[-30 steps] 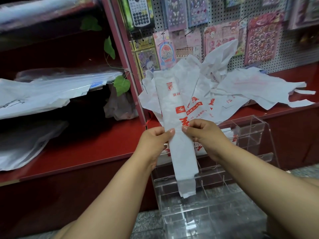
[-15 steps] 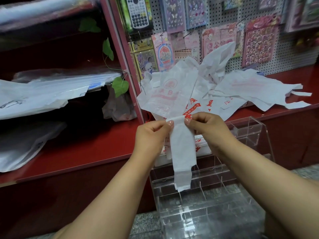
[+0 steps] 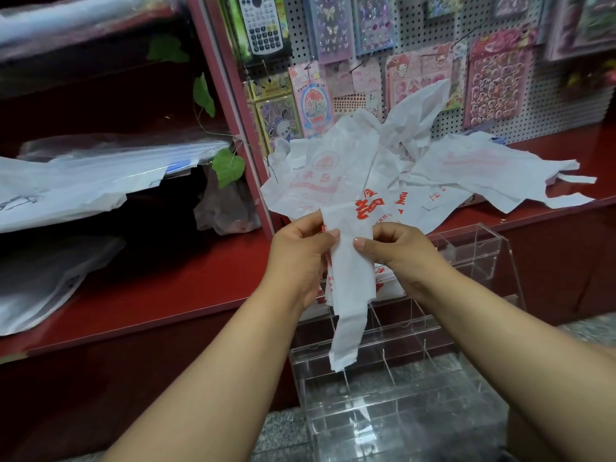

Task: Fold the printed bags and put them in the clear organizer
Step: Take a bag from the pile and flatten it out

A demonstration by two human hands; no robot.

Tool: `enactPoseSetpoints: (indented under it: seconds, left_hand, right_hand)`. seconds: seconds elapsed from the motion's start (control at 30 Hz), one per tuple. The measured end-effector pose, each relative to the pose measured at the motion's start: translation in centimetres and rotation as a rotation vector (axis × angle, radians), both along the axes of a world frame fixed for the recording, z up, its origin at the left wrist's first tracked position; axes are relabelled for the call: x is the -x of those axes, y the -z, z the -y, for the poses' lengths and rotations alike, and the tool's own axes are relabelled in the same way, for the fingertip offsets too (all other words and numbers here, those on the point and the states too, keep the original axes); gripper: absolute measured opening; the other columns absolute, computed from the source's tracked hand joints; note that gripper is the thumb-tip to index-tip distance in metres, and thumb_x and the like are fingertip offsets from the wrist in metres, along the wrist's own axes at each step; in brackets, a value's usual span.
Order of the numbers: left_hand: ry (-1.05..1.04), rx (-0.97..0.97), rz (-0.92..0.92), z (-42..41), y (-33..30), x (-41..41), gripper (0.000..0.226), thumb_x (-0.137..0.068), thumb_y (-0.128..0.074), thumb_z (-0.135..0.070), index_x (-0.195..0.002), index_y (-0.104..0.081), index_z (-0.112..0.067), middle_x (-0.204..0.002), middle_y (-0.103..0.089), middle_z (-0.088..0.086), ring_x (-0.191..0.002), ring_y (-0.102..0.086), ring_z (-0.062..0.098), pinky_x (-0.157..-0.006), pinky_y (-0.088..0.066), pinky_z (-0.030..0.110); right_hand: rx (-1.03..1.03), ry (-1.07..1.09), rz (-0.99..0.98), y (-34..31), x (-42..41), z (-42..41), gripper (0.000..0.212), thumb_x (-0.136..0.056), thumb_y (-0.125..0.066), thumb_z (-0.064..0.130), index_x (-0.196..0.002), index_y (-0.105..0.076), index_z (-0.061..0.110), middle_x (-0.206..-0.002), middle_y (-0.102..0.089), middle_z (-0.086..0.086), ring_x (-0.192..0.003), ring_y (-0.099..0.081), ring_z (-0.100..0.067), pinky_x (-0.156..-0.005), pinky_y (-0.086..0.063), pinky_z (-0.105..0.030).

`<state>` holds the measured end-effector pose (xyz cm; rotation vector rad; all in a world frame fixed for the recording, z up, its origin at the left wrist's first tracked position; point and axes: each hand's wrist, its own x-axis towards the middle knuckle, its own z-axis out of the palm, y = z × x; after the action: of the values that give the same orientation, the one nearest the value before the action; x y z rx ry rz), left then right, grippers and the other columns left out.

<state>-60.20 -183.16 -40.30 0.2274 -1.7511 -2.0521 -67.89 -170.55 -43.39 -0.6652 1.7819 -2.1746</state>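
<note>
I hold a white bag with red print (image 3: 350,271), folded into a narrow strip, upright in front of me. My left hand (image 3: 298,258) pinches its left edge and my right hand (image 3: 398,253) pinches its right edge, thumbs on the front. The strip's lower end hangs down over the clear organizer (image 3: 473,258), a stepped acrylic box with several compartments standing on the floor. A few folded printed bags (image 3: 383,285) lie in its upper tier, behind the strip. A loose heap of printed bags (image 3: 466,175) lies on the red shelf behind.
The red shelf (image 3: 150,295) runs across the view, with a red upright post (image 3: 230,105). Clear plastic sheets (image 3: 83,181) lie at the left. A pegboard with sticker packs (image 3: 493,85) and a calculator (image 3: 261,25) hangs behind. Grey stone floor (image 3: 280,435) lies below.
The top part of the bag has been folded down, so the strip is shorter. Both hands have stayed close together at its upper end.
</note>
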Motion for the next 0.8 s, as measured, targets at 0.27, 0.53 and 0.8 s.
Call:
enactPoseSetpoints:
  seconds: [0.27, 0.53, 0.8]
  left_hand:
    - [-0.041, 0.013, -0.011, 0.0, 0.3, 0.2, 0.043, -0.085, -0.048, 0.023, -0.107, -0.067, -0.009, -0.11, -0.072, 0.015, -0.103, -0.068, 0.035, -0.091, -0.054, 0.051]
    - [-0.056, 0.132, 0.167, 0.4, 2.7, -0.6, 0.034, -0.083, -0.072, -0.007, -0.115, -0.059, -0.008, -0.108, -0.071, 0.012, -0.092, -0.071, 0.021, -0.077, -0.059, 0.037]
    - [-0.219, 0.118, 0.165, 1.6, 3.5, -0.7, 0.026, -0.087, -0.071, -0.016, -0.079, -0.066, 0.008, -0.08, -0.064, 0.018, -0.076, -0.054, 0.026, -0.073, -0.045, 0.04]
  right_hand:
    - [0.011, 0.058, -0.015, 0.2, -0.3, 0.5, 0.01, -0.076, -0.073, -0.003, -0.077, -0.064, -0.001, -0.079, -0.065, -0.015, -0.075, -0.061, -0.025, -0.077, -0.055, -0.045]
    - [0.2, 0.113, 0.108, 0.0, 0.1, 0.9, 0.038, -0.074, -0.069, -0.013, -0.084, -0.047, 0.015, -0.073, -0.065, -0.007, -0.063, -0.063, -0.017, -0.055, -0.052, -0.025]
    - [-0.153, 0.012, 0.06, 0.7, 0.7, 0.2, 0.041, -0.074, -0.08, 0.016, -0.11, -0.06, 0.015, -0.076, -0.063, -0.002, -0.063, -0.058, -0.012, -0.053, -0.042, -0.022]
